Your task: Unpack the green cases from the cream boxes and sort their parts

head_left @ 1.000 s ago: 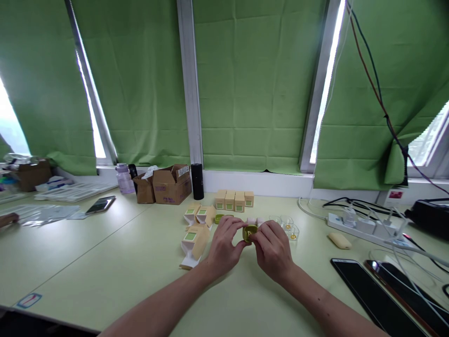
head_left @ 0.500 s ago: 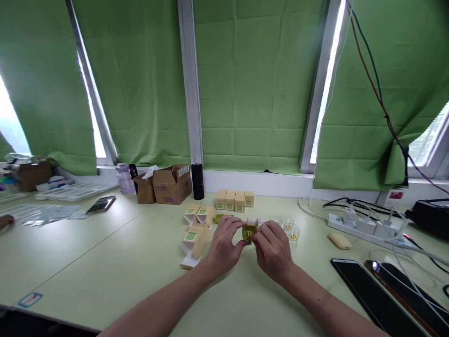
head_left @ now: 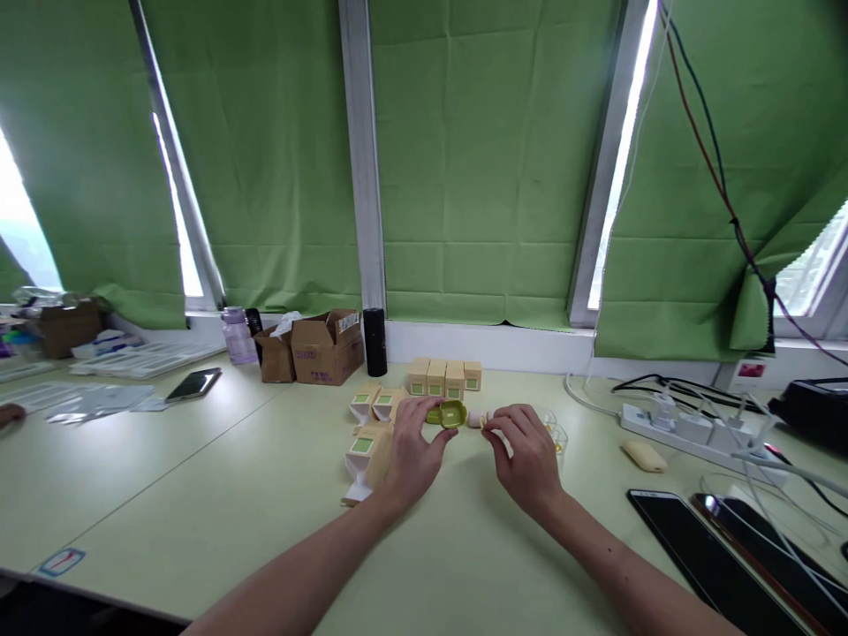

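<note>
My left hand [head_left: 419, 442] grips a small olive-green square cup [head_left: 454, 414] between thumb and fingers, its hollow side facing me. Another green piece lies just behind it, partly covered. In a pinch, my right hand [head_left: 526, 449] holds a tiny yellowish piece [head_left: 483, 425], too small to name. Pale pink-white pieces [head_left: 475, 418] sit on the table between the hands. Beyond the right hand stand clear cups [head_left: 558, 436] with gold-coloured bits inside, partly hidden by it. Opened kraft paper boxes [head_left: 367, 450] with green labels lie left of my left hand.
Closed kraft boxes [head_left: 437, 378] stand in a row behind the hands. Further back are a cardboard box [head_left: 327, 349], a black cylinder [head_left: 374, 343] and a purple bottle [head_left: 238, 336]. To the right lie a beige case [head_left: 644, 456], dark tablets [head_left: 702, 548] and a power strip [head_left: 689, 428] with cables.
The hands have moved apart. My left hand has shifted the green cup slightly left and up; my right hand has drawn away from it, pinching the yellowish piece.
</note>
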Motion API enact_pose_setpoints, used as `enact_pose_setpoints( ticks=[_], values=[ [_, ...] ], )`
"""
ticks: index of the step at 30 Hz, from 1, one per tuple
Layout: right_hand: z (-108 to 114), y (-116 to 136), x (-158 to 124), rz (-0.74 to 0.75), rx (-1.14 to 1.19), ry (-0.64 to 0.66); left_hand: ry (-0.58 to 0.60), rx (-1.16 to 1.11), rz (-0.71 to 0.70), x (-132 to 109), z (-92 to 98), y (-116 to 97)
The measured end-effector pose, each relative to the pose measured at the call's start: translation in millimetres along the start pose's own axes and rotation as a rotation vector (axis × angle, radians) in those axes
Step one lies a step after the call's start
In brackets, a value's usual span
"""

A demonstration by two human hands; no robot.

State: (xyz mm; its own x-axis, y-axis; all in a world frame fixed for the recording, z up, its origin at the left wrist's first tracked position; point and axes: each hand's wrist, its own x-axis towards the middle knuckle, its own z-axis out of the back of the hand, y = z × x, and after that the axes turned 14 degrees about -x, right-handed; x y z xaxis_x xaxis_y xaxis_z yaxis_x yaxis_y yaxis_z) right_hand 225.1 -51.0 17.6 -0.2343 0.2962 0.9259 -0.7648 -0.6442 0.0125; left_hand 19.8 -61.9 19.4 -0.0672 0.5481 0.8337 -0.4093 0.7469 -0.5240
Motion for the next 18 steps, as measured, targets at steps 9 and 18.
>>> enact_pose_setpoints(
  ticks=[9, 18],
  values=[
    [-44.5, -4.8, -4.4, -0.059, -0.24, 0.517, -0.117, -0.01, 0.241, 7.3, 3.9, 9.4],
    [-79.8, -5.5, -1.2, -0.084, -0.315, 0.609, -0.099, -0.039, 0.276, 7.3, 5.0, 5.6]
  ],
)
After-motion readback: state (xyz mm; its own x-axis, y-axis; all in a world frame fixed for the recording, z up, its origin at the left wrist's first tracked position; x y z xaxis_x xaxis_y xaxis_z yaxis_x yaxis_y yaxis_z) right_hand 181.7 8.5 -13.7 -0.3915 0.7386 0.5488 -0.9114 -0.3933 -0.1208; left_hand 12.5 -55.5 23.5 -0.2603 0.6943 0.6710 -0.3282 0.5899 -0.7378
